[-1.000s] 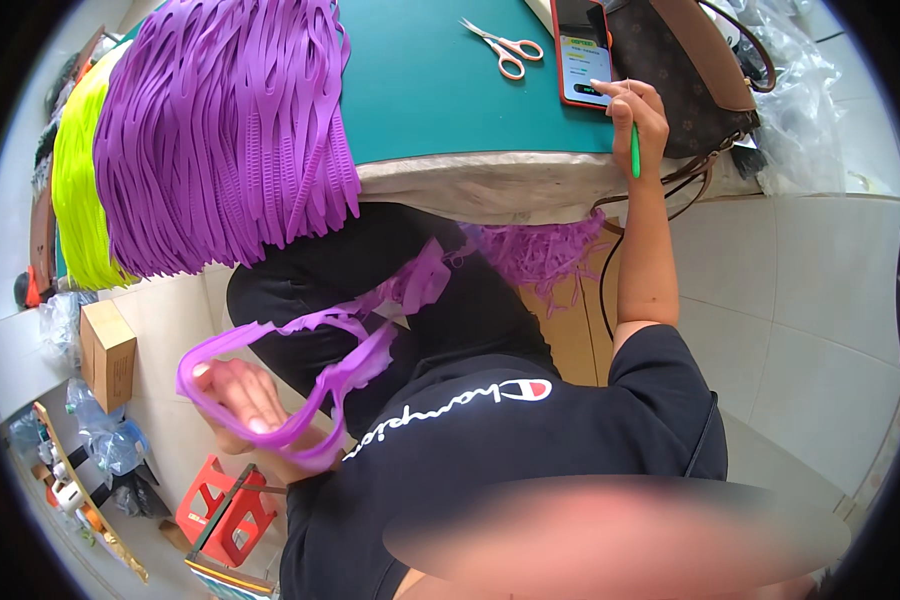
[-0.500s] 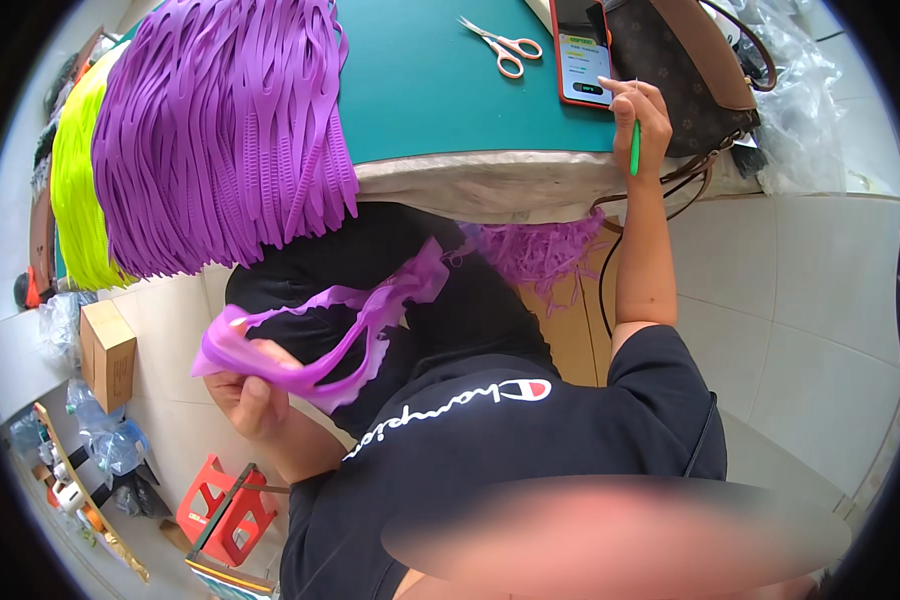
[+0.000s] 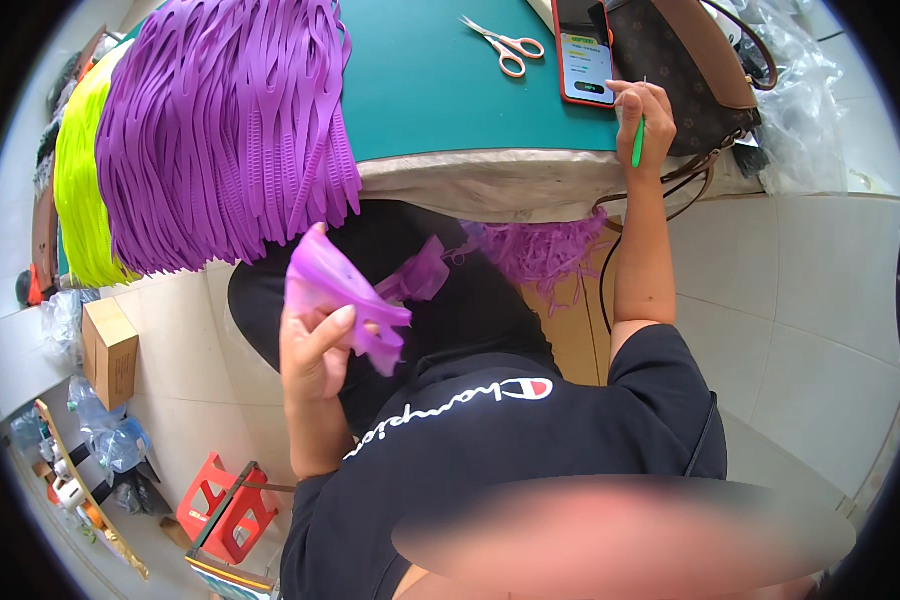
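Observation:
My left hand (image 3: 315, 350) is raised over my lap and grips a purple rubber band piece (image 3: 340, 290), folded and bunched between thumb and fingers. My right hand (image 3: 645, 115) rests on the edge of the green table (image 3: 440, 90) and holds a thin green tool (image 3: 637, 145) pointing down, just beside a phone in a red case (image 3: 583, 55) with a lit screen. A big heap of purple bands (image 3: 225, 120) hangs over the table's left edge. More purple scraps (image 3: 540, 250) lie in my lap under the table.
Scissors with pale handles (image 3: 505, 45) lie on the table behind the phone. A brown bag (image 3: 695, 60) sits at the right, neon yellow bands (image 3: 80, 170) at the far left. On the tiled floor are a cardboard box (image 3: 110, 345), a red stool (image 3: 225, 505) and plastic bags (image 3: 110, 440).
My left hand has lifted from low at my left side up and toward the middle, gathering the stretched purple loop into a bunched fold. My right hand has stayed by the phone.

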`<action>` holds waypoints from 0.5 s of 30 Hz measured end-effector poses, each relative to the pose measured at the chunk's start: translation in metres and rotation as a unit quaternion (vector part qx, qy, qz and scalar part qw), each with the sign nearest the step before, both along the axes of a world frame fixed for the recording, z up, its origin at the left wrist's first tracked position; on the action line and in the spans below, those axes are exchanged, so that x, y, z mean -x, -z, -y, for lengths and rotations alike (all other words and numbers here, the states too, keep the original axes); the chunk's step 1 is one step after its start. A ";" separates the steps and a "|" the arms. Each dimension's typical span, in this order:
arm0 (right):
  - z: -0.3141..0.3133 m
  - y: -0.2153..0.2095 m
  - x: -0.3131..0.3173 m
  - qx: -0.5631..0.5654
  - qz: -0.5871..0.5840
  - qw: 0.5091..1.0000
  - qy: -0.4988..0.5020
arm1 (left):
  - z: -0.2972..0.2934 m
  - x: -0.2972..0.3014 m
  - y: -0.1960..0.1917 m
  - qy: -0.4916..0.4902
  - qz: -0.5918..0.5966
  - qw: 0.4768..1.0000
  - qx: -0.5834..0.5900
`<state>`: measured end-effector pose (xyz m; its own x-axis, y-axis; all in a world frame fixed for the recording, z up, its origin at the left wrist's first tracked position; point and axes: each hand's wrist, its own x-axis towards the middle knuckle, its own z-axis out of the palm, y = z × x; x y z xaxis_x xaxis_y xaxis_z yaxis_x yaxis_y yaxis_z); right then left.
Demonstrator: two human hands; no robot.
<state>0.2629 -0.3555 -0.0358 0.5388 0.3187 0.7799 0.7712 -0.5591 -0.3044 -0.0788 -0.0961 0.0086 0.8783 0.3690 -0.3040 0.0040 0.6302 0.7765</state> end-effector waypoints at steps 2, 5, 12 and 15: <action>0.000 0.000 0.001 -0.012 -0.001 1.000 0.004 | 0.008 -0.003 0.013 -0.003 -0.020 1.000 -0.005; 0.000 0.000 0.004 -0.078 0.000 0.997 0.011 | 0.013 -0.001 0.027 -0.021 -0.023 0.999 -0.014; -0.002 -0.001 0.007 -0.134 -0.034 0.989 0.041 | 0.004 0.009 0.027 -0.031 0.045 0.990 -0.130; -0.001 -0.002 0.007 -0.096 -0.018 0.995 0.037 | 0.004 0.009 0.023 -0.026 0.072 0.990 -0.121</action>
